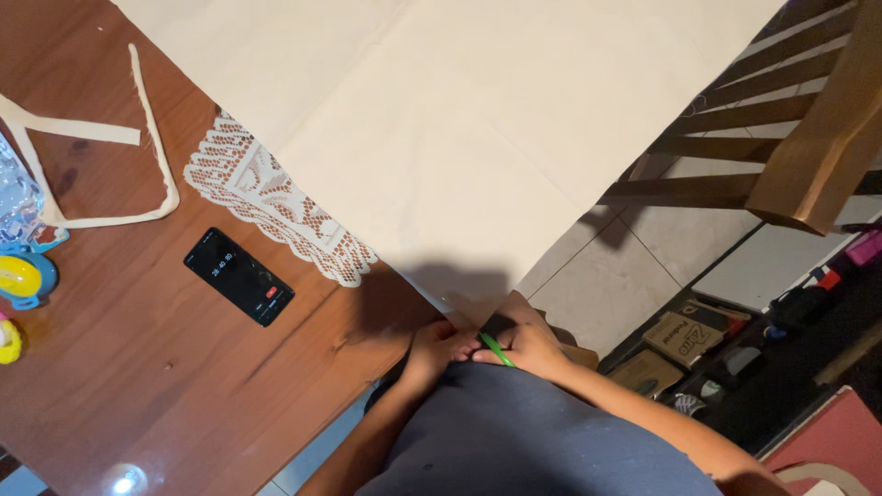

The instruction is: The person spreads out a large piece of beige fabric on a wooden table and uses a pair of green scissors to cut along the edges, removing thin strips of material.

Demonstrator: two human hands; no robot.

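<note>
We pinch the cloth (478, 138) corner with our left hand (439, 347) to steady it while our right hand (524, 340) grips a green pen (496, 350) there.

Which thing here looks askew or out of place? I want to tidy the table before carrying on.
The white lace doily lies half tucked under the large cream fabric sheet, at a slant. A loose cream fabric strip curls across the brown wooden table. The sheet's corner overhangs the table edge by both hands.
</note>
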